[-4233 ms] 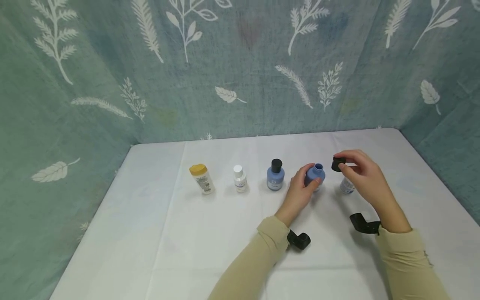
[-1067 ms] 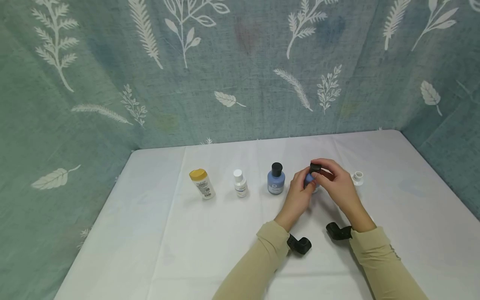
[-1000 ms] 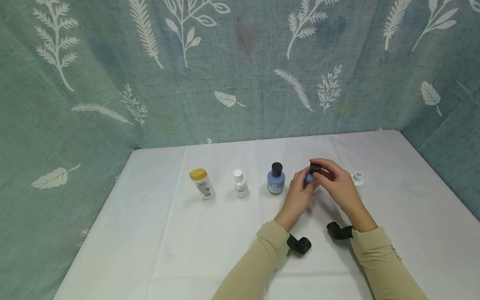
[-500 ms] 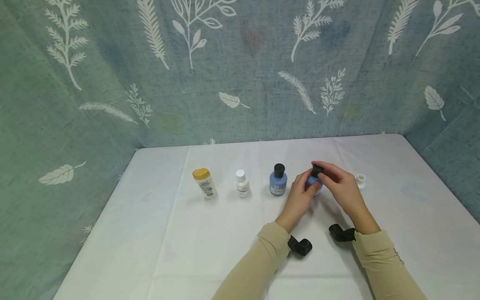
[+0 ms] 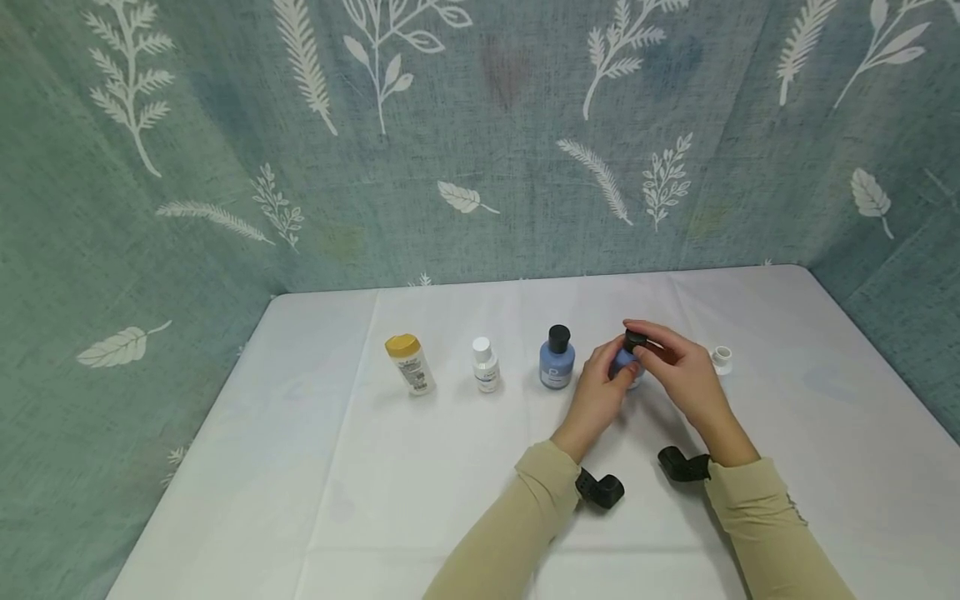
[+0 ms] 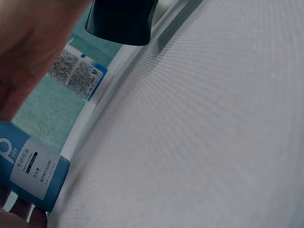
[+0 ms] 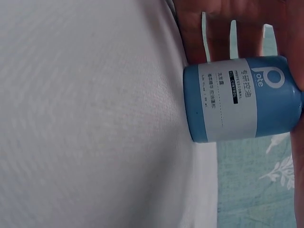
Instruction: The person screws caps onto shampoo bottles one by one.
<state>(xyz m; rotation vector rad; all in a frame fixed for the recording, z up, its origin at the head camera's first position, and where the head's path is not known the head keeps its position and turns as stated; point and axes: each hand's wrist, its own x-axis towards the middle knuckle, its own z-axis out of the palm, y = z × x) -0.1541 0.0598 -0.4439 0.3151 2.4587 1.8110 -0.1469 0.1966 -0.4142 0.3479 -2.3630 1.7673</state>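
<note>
In the head view my left hand grips the body of a small blue shampoo bottle standing upright on the white tabletop. The thumb and fingers of my right hand pinch its black cap, which sits over the neck. From the right wrist, the blue bottle shows its white label, with left-hand fingers behind it. A capless white bottle stands just right of my right hand, partly hidden by it. Left of my left hand is a matching blue bottle with its black cap on.
Further left stand a small white bottle with a white cap and a white bottle with a yellow cap, which appears tilted. Black wrist-camera parts project from both sleeves. A patterned green cloth rises behind the white table.
Seconds ago my right hand held the black cap away from the open blue bottle; it has moved left and the cap is now over the neck. Lately both hands stay there, with only slight shifts.
</note>
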